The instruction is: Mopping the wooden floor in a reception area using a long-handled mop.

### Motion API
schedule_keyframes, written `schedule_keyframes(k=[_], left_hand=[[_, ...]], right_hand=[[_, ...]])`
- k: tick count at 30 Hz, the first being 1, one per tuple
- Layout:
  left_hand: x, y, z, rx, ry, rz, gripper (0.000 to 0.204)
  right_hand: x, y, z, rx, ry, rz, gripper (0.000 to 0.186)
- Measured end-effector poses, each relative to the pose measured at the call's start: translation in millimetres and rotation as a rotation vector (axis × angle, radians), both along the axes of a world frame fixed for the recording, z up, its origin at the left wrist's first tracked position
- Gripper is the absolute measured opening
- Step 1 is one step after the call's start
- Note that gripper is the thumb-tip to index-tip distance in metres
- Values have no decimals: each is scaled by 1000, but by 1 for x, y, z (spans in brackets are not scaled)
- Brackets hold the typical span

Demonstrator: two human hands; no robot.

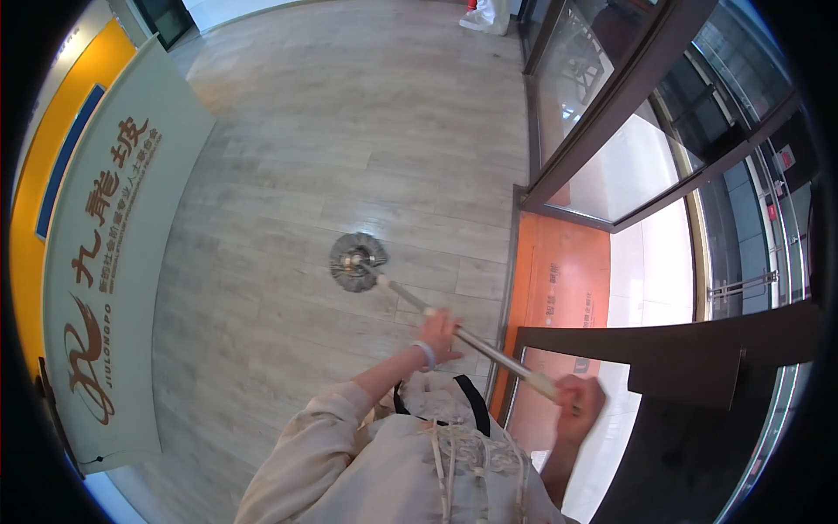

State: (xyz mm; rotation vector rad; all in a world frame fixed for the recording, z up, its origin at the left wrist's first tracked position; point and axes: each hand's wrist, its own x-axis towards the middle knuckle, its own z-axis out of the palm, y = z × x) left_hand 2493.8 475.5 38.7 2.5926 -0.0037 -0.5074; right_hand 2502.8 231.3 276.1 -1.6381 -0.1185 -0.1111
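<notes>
Head view: round grey mop down on floor. Held partway along handle in partly curled left hand, gripped near the upper end in closed right hand. To the right, orange mat beside glass door; far left, pale sign.
</notes>
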Motion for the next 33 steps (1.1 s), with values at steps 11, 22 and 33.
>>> schedule_keyframes(k=[11, 22, 33], left_hand=[[141, -167, 51, -579, -231, -583, 57], [226, -112, 68, -450, -334, -641, 39], [294, 181, -19, -30, -74, 70, 69]], right_hand=[[9, -33, 109, -160, -359, -528, 29], [107, -1, 123, 35, -388, -548, 29], [288, 161, -11, -391, -170, 63, 10]])
